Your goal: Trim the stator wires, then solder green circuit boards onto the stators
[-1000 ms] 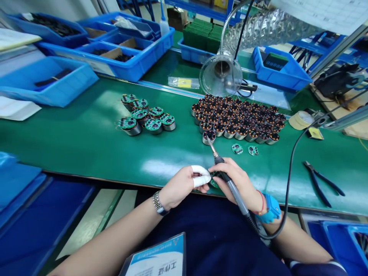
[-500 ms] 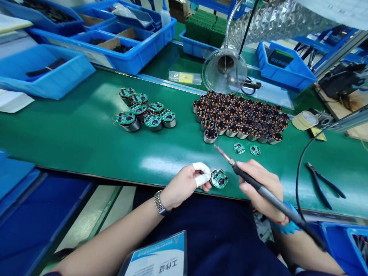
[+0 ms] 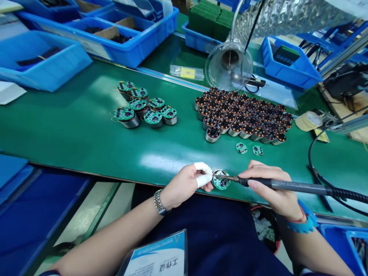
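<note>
My left hand, with white covers on thumb and forefinger, is closed at the left edge of a motor stator topped by a round green circuit board. This piece sits near the front edge of the bench. A soldering iron lies in the grip of my right hand, its tip over the board's left part beside my left fingertips. Whether the tip touches the board I cannot tell. Two loose circuit boards, one left and one right, lie just beyond.
Bare stators stand packed in rows beyond the loose boards, and several board-topped stators stand to the left. A fume funnel hangs behind. Cutters lie at right, partly behind the iron's cable. Blue bins line the back.
My right hand has swung the soldering iron down and left, bringing its tip from above the bench onto or over the board. My left hand stays at the stator.
</note>
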Demonstrator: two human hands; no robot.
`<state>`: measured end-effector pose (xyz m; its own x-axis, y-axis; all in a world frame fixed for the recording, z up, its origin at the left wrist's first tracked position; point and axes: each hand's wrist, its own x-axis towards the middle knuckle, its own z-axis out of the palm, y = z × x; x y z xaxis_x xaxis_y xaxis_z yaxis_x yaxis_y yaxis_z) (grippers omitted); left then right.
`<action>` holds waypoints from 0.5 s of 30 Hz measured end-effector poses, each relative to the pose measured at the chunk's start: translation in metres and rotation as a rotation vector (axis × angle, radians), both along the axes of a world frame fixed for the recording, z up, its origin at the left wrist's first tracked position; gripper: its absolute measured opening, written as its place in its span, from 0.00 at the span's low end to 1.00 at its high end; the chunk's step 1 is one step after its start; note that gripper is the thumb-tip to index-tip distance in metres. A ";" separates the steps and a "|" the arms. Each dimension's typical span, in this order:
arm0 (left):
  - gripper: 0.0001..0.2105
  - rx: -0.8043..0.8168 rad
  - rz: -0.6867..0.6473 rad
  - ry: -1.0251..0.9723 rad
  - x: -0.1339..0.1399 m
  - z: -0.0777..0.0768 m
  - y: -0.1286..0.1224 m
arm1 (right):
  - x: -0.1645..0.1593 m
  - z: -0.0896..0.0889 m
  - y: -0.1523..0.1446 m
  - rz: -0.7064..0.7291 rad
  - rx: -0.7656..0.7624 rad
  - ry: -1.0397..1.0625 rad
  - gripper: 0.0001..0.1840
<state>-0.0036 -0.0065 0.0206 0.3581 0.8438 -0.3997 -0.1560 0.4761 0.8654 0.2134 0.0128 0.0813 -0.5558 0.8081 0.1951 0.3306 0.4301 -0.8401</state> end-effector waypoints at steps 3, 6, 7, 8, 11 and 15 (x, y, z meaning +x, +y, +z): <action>0.01 0.008 -0.009 0.000 -0.001 0.000 0.000 | 0.000 0.000 0.001 0.019 -0.015 0.005 0.11; 0.01 0.015 -0.019 -0.003 -0.001 -0.001 0.001 | 0.000 0.000 0.001 0.033 -0.015 0.013 0.11; 0.02 0.014 -0.024 -0.001 -0.001 -0.002 0.001 | 0.001 0.001 0.001 0.033 -0.018 0.011 0.12; 0.02 0.011 -0.027 0.002 -0.001 -0.001 0.001 | 0.001 0.001 0.000 0.033 -0.021 0.009 0.12; 0.02 0.001 -0.026 0.004 -0.001 0.000 0.001 | 0.000 0.001 0.000 0.030 -0.032 0.007 0.12; 0.02 -0.003 -0.018 0.004 -0.001 0.001 0.002 | 0.000 0.002 0.000 0.026 -0.034 0.021 0.12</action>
